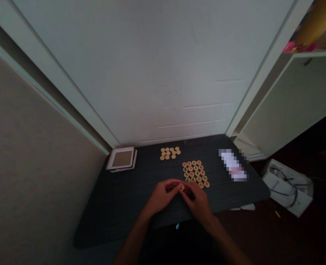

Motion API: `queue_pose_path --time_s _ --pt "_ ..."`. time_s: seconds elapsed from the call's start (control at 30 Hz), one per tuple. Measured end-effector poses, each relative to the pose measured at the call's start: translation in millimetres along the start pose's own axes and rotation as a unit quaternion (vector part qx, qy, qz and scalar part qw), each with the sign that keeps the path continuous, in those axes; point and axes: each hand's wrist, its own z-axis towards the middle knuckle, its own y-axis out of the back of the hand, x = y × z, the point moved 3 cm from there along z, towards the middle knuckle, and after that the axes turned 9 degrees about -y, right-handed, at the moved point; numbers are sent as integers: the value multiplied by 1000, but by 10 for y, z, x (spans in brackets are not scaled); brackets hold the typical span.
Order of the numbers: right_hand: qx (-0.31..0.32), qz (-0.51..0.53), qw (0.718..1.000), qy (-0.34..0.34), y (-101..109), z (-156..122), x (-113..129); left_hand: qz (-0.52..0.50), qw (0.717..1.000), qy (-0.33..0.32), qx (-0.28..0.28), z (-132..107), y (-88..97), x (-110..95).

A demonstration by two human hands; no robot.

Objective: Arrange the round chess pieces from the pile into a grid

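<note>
On a small black table (124, 206), my left hand (163, 197) and my right hand (197, 200) meet near the front edge. Between their fingertips sits a round wooden game piece (182, 187); both hands are curled and pinch around it. Just beyond the hands lies a grid of round wooden pieces with red and dark characters (195, 172). Farther back is a smaller cluster of plain-faced round pieces (169, 153).
A shallow square box with a white rim (122, 159) lies at the table's back left. A blurred white object (232, 165) lies at the right. A white bag (288, 186) sits on the floor to the right. White panels stand behind the table.
</note>
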Motion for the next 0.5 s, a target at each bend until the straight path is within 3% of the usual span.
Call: queue_pose_path --time_s 0.27,0.5 --pt "-21 -35 999 9 209 85 -87 5 999 -2 -38 212 95 173" --pt "-112 -88 989 -39 662 129 -398 170 981 -2 -91 573 302 377"
